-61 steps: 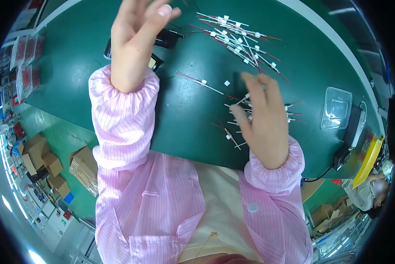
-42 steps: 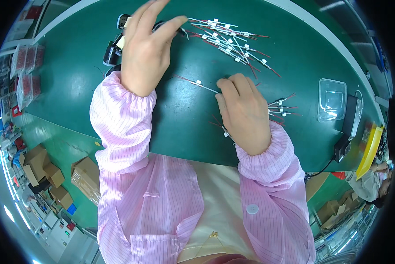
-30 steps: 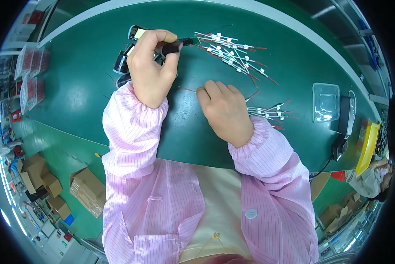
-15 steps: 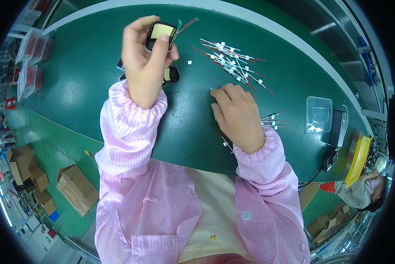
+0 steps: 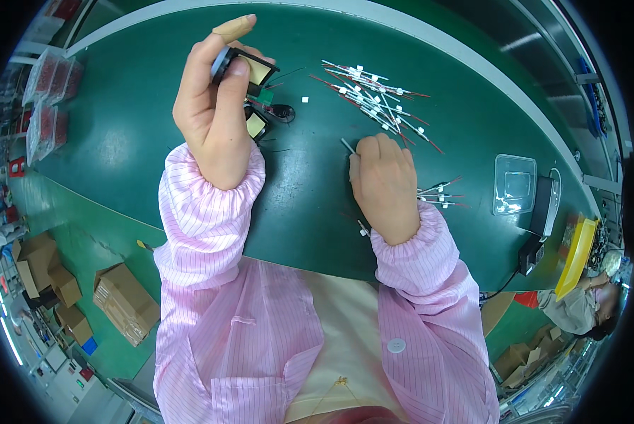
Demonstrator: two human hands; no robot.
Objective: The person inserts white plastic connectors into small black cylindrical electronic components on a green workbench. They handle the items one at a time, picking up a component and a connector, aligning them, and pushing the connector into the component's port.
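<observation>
My left hand (image 5: 216, 124) is closed around a small black plastic housing (image 5: 258, 69) with a pale yellow pad, tilted on its side, thumb against the pad. Just below it are a green circuit board piece (image 5: 264, 97), a black oval part (image 5: 283, 113) and another black housing with a yellow pad (image 5: 256, 126); whether the board is joined to the held housing I cannot tell. Low over the table, my right hand (image 5: 386, 180) pinches a thin grey-white stick (image 5: 347, 145), its other end hidden by the fingers. Beyond lies a pile of thin white-and-red wire leads (image 5: 377, 99) with white connectors.
A small white square (image 5: 305, 99) lies mid-table. More leads (image 5: 440, 196) rest right of my right hand, and one (image 5: 363, 228) by its wrist. Farther right stand a clear plastic box (image 5: 514, 185), a black device (image 5: 543, 205) and a yellow tray (image 5: 577, 258). Clear tubs (image 5: 50, 78) stand far left.
My left hand has shifted slightly left and nearer, turning the housing from face-up onto its side. My right hand has moved a little right, and more of the thin stick now shows at its fingertips.
</observation>
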